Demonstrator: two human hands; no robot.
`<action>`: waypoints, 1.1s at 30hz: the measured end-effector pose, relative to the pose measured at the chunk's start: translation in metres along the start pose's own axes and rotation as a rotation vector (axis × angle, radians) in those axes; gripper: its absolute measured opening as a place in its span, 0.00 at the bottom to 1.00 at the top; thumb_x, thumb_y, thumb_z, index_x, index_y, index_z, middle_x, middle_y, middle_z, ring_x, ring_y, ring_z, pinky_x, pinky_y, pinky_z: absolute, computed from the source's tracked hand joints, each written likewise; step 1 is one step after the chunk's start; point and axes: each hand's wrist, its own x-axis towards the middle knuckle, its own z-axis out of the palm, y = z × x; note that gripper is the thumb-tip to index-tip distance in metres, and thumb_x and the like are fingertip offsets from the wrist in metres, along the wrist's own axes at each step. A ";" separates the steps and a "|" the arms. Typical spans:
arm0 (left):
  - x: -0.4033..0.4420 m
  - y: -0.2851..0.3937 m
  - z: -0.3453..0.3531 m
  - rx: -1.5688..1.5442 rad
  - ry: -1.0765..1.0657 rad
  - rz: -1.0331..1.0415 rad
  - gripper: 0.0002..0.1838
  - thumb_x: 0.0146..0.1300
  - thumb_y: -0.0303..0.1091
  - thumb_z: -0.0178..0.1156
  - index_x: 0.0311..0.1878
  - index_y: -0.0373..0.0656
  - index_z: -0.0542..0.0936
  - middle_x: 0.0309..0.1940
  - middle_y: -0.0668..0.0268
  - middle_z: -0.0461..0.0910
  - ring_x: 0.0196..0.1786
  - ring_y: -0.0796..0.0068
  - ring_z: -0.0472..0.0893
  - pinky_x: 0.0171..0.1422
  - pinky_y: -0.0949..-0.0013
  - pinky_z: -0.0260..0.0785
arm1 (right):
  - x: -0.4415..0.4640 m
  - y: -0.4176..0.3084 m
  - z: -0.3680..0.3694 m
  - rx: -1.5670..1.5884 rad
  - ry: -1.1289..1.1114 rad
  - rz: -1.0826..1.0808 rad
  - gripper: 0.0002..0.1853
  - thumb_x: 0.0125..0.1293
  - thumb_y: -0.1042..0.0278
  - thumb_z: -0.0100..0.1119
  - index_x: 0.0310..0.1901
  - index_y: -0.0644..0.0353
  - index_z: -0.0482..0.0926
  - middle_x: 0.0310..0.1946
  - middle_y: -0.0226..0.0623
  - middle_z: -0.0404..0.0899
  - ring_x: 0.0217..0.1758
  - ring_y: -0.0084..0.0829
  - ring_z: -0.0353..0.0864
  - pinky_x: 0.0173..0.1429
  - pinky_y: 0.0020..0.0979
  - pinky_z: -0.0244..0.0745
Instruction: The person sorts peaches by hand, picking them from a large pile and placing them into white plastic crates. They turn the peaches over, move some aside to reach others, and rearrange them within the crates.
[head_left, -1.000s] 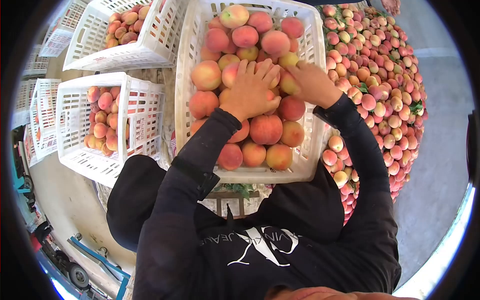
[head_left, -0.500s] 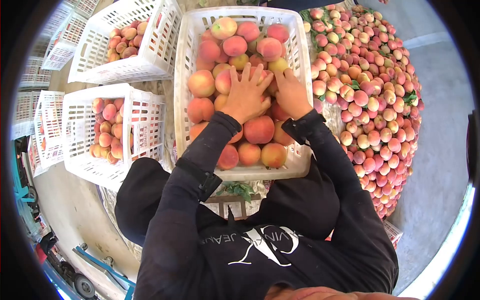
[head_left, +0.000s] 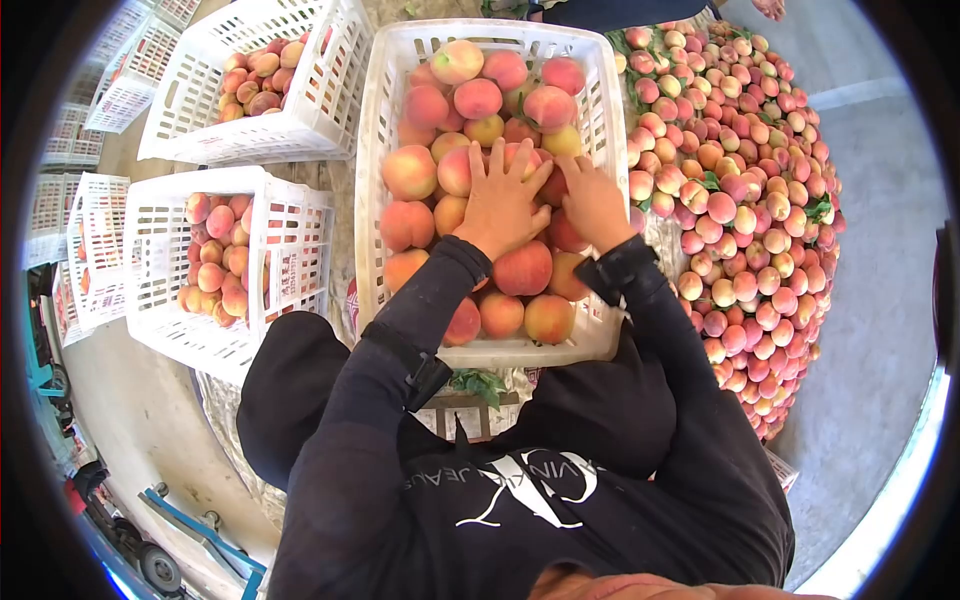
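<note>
A white plastic crate (head_left: 372,200) full of peaches stands in front of my lap. My left hand (head_left: 503,208) lies palm down on the peaches in its middle, fingers spread, holding nothing that I can see. Right beside it, my right hand (head_left: 596,207) reaches down at the crate's right side, fingers stretched out against the peaches, some fingertips hidden among them. A large red peach (head_left: 522,268) sits just below my left hand. Near the far end of the crate rests a yellowish peach (head_left: 456,62).
To the right, a big heap of loose peaches (head_left: 745,215) with some leaves covers the floor. Two white crates partly filled with peaches, a rear crate (head_left: 190,125) and a nearer crate (head_left: 155,250), stand to the left. A person's dark-clothed leg (head_left: 625,10) shows at the top edge.
The view has shifted slightly. Both hands stay on the peaches in the crate, with the right one a little lower and its fingers slightly changed. At the top right, another person's hand has come into view.
</note>
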 end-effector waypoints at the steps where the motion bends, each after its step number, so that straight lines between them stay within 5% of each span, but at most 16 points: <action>1: 0.000 0.002 -0.001 -0.007 0.001 0.001 0.36 0.58 0.53 0.63 0.71 0.57 0.70 0.74 0.56 0.60 0.73 0.41 0.60 0.72 0.27 0.44 | -0.007 -0.007 0.004 -0.034 0.109 0.004 0.22 0.60 0.73 0.57 0.58 0.59 0.70 0.49 0.48 0.77 0.46 0.50 0.81 0.45 0.46 0.78; 6: 0.003 0.009 0.000 0.034 -0.030 -0.059 0.39 0.57 0.58 0.64 0.72 0.58 0.69 0.74 0.54 0.60 0.74 0.40 0.58 0.74 0.25 0.40 | -0.010 0.002 0.000 0.151 0.011 0.003 0.32 0.57 0.73 0.58 0.66 0.60 0.66 0.60 0.51 0.74 0.54 0.57 0.78 0.54 0.49 0.77; 9: 0.002 0.006 -0.001 -0.013 -0.013 -0.034 0.38 0.56 0.59 0.64 0.71 0.58 0.70 0.74 0.53 0.60 0.74 0.39 0.58 0.74 0.25 0.39 | 0.019 0.018 -0.027 0.132 -0.176 0.026 0.28 0.59 0.70 0.58 0.63 0.59 0.68 0.51 0.50 0.78 0.47 0.54 0.80 0.51 0.49 0.77; 12: 0.000 0.006 -0.001 -0.026 0.004 -0.034 0.37 0.56 0.58 0.65 0.69 0.59 0.72 0.74 0.53 0.60 0.73 0.39 0.59 0.74 0.25 0.39 | 0.070 0.019 -0.046 0.074 0.233 -0.280 0.25 0.60 0.66 0.60 0.61 0.52 0.71 0.52 0.45 0.79 0.53 0.52 0.78 0.53 0.48 0.77; 15: 0.000 0.006 0.000 -0.048 0.017 -0.039 0.36 0.55 0.57 0.65 0.68 0.58 0.74 0.74 0.54 0.60 0.73 0.39 0.59 0.74 0.25 0.39 | 0.119 0.037 -0.013 -0.128 0.080 -0.451 0.24 0.59 0.63 0.63 0.59 0.51 0.73 0.51 0.43 0.78 0.54 0.49 0.78 0.53 0.45 0.78; 19: -0.001 0.006 0.002 -0.075 0.020 -0.058 0.36 0.56 0.56 0.65 0.68 0.58 0.74 0.74 0.54 0.60 0.73 0.39 0.59 0.75 0.26 0.38 | 0.142 0.030 -0.007 -0.269 -0.020 -0.343 0.23 0.58 0.63 0.63 0.57 0.52 0.74 0.50 0.42 0.78 0.53 0.48 0.78 0.53 0.44 0.78; 24: -0.001 0.006 0.001 -0.056 0.004 -0.057 0.35 0.56 0.55 0.65 0.68 0.58 0.74 0.73 0.54 0.61 0.74 0.39 0.58 0.76 0.27 0.37 | 0.143 0.046 -0.055 0.043 -0.407 -0.309 0.21 0.58 0.63 0.61 0.54 0.55 0.77 0.48 0.46 0.78 0.52 0.50 0.77 0.54 0.44 0.76; 28: 0.001 0.008 0.000 -0.072 0.001 -0.069 0.35 0.55 0.55 0.65 0.67 0.58 0.75 0.73 0.54 0.61 0.74 0.39 0.58 0.76 0.27 0.37 | 0.115 0.058 -0.051 -0.041 -0.292 -0.347 0.21 0.58 0.64 0.61 0.53 0.62 0.76 0.52 0.47 0.79 0.54 0.50 0.76 0.59 0.44 0.73; 33: -0.001 0.007 0.001 -0.102 0.016 -0.079 0.34 0.54 0.54 0.66 0.66 0.58 0.76 0.73 0.54 0.61 0.74 0.39 0.58 0.76 0.28 0.36 | 0.091 0.051 -0.031 -0.162 -0.190 -0.353 0.25 0.58 0.60 0.63 0.57 0.57 0.75 0.56 0.43 0.75 0.52 0.52 0.77 0.59 0.47 0.74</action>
